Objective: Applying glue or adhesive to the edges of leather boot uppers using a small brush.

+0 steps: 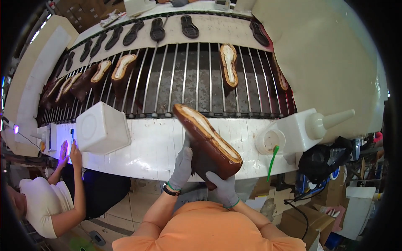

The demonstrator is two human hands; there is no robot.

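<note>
A brown boot [197, 144], sole side up, is held between both my gloved hands above the near edge of the white bench. Its underside shows a pale centre with a tan, glossy-looking rim. My left hand [181, 167], in a grey glove, grips the shaft on its left side. Lower down, my right hand [224, 190] supports the boot near the heel end, its fingers partly hidden. To the right, a green-handled brush [273, 163] leans out of a white round cup [260, 146].
Beyond the bench, a roller conveyor [171, 83] carries several upturned boots, one boot [229, 67] straight ahead. Dark soles [189, 27] line the far shelf. A white container [104, 127] stands left and a nozzled white bottle [320, 125] right. At left, a co-worker's hand [76, 154] holds a small brush.
</note>
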